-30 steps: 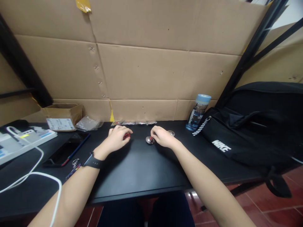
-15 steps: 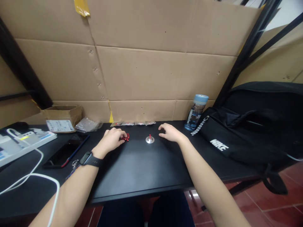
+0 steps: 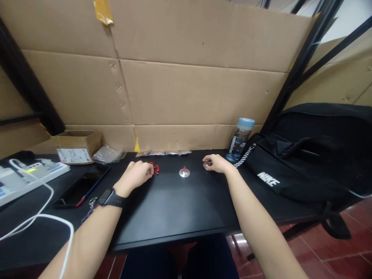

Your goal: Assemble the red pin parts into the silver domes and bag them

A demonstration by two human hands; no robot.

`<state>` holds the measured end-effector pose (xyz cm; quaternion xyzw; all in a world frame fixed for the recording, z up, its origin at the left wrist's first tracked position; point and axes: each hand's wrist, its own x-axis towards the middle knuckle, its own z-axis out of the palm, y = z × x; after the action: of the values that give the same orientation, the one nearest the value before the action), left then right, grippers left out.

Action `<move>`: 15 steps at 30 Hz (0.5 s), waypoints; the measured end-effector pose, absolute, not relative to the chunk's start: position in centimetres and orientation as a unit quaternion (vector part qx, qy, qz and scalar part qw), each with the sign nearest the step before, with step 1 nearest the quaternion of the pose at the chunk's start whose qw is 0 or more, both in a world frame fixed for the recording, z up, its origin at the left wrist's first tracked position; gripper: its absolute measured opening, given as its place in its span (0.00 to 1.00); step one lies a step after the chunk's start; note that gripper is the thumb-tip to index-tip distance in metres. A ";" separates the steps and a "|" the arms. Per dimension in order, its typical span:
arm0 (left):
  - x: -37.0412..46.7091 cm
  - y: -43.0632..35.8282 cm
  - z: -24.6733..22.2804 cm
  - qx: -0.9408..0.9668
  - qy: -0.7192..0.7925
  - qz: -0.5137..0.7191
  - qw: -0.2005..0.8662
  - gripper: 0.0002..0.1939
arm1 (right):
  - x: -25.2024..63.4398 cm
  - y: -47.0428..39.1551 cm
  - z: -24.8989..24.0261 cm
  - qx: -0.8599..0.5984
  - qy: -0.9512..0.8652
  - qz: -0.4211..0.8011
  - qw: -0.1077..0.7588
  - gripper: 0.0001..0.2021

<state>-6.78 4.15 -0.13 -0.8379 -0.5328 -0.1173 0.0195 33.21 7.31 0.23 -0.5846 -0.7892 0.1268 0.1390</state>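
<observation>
My left hand [image 3: 136, 174] is closed, its fingertips pinching one end of a bunched red cord [image 3: 156, 169] on the black table. Thumb and fingers of my right hand [image 3: 218, 163] close around a small round metal piece [image 3: 207, 164], partly hidden by them. Between the hands, apart from both, a silver metal disc [image 3: 184, 173] lies flat with a loop of red cord standing at its middle.
Along the cardboard wall lie several small clear packets [image 3: 162, 153]. A water bottle [image 3: 240, 139] and a black bag [image 3: 290, 162] stand right. Left are a cardboard box [image 3: 78, 146], plastic bag [image 3: 109, 155], phone [image 3: 84, 185], power strip [image 3: 43, 174] and white cable [image 3: 69, 232].
My right hand has shifted slightly right and closed around the round metal piece. The fingers of my left hand have drawn together on the red cord, exposing more of it.
</observation>
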 end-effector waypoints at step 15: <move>-6.3 4.8 0.2 -0.800 -0.537 -0.264 0.041 0.13 | 31.4 6.2 1.7 -0.496 -0.815 0.176 0.241 0.18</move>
<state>-6.26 4.77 0.16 -0.8003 -0.5367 -0.2644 0.0409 31.42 6.15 1.71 -0.4959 -0.8155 0.1762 0.2409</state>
